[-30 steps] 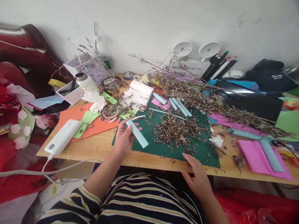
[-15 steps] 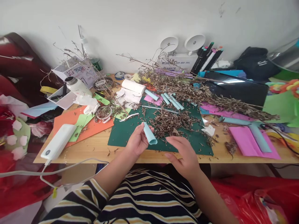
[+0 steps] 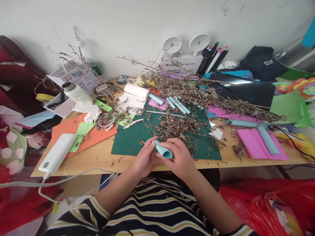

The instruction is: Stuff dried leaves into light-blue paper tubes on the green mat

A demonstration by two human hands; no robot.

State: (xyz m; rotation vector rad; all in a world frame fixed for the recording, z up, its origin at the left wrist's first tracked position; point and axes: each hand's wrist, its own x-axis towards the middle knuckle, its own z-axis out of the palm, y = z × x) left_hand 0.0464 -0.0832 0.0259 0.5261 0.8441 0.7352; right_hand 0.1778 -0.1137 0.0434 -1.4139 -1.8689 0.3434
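A light blue rolled paper tube (image 3: 163,151) is held between both hands above the near edge of the green cutting mat (image 3: 128,139). My left hand (image 3: 145,159) pinches its far end with the fingertips. My right hand (image 3: 180,157) wraps its fingers over the tube's open near end. Crumbled dry leaves (image 3: 175,125) lie scattered on the mat just beyond the hands. Several more light blue paper tubes (image 3: 176,105) rest at the mat's far edge.
Dry branches (image 3: 221,101) sprawl across the wooden table (image 3: 88,159). A white power bank (image 3: 57,154) with a cable lies at the left on orange paper (image 3: 64,129). Pink paper (image 3: 253,141), a black case (image 3: 243,91), a white bottle (image 3: 75,93) and a paper roll (image 3: 136,90) crowd the rest.
My left hand brought the blue tube down toward the table's near edge. My right hand lifted off the mat and closed on the tube's near end. The view shifted slightly.
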